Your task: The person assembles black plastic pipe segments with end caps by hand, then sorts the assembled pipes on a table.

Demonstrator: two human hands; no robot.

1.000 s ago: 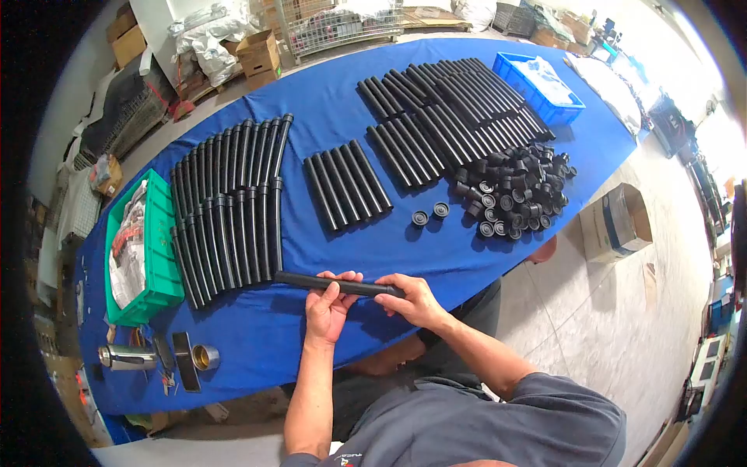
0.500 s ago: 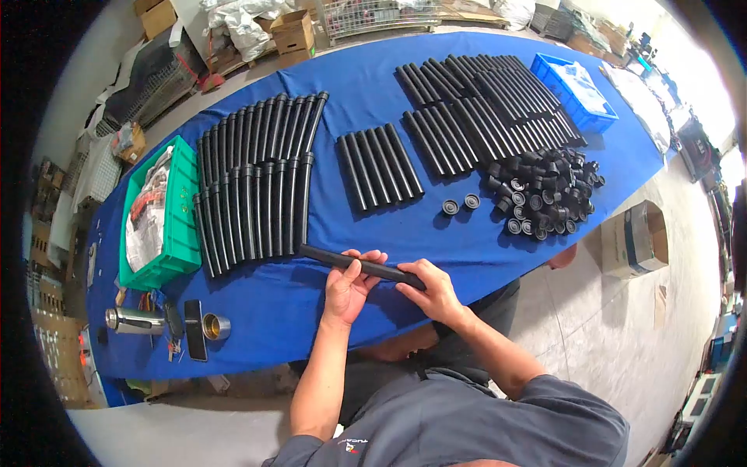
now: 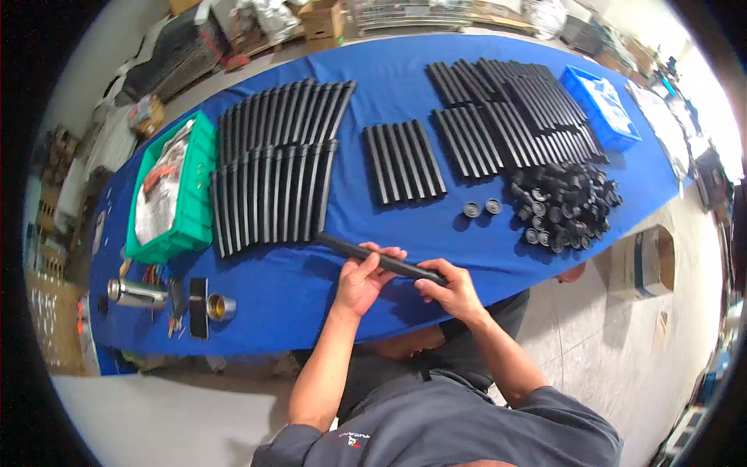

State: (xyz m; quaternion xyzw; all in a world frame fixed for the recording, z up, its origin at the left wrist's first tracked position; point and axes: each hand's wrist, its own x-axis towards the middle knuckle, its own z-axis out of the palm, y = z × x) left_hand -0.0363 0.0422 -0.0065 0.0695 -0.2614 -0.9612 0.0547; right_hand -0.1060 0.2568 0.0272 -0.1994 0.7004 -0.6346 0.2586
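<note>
A black tube is held in both hands above the front part of the blue-covered table, slanting down toward the right. My left hand, palm turned up, grips its middle with the thumb against it. Closed around the tube's right end is my right hand, which partly hides that end. The tube's far left end lies close to the capped tubes, set out in two rows. Farther back is a small group of tubes. Two loose black caps sit apart from a heap of caps.
More tubes lie stacked at the back right beside a blue bin. At left stand a green crate, a steel flask, a phone and a metal cup. A cardboard box rests on the floor.
The whole view has shifted, so the table appears farther right and slightly higher. Both hands still hold the tube, which slants a little more steeply in the picture.
</note>
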